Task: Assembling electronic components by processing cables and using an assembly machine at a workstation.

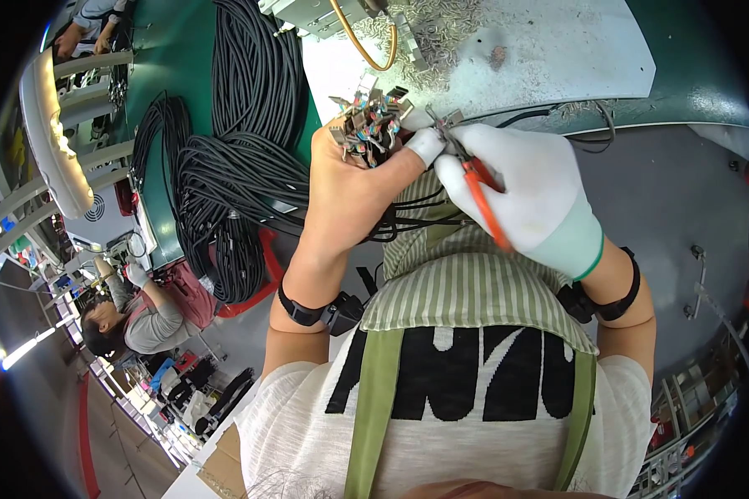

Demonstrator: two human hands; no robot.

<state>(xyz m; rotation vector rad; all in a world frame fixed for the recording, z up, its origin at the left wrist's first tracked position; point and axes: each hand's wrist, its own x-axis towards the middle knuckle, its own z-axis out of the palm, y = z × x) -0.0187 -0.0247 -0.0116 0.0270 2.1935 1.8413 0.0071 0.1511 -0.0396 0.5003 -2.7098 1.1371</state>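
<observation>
My left hand [345, 195], bare with a white wrap on the thumb tip, is closed round a bunch of black cables. Their ends stick up above the fist as metal connectors [368, 125] with small coloured wires. My right hand [528, 179], in a white glove with a green cuff, grips pliers [484, 200] with orange-red handles. The plier jaws are beside my left thumb, at a small metal connector piece [451, 119]; I cannot tell whether they touch it. Cable lengths [429, 218] hang below my hands, across the striped apron [474, 291].
Coiled black cables [254, 100] lie on the green table [162, 62] at left. A white board [574, 58] ahead carries many small metal bits [441, 46] beside a grey machine [320, 15] with a yellow tube. A lamp [56, 137] stands far left; a co-worker [154, 320] sits beyond.
</observation>
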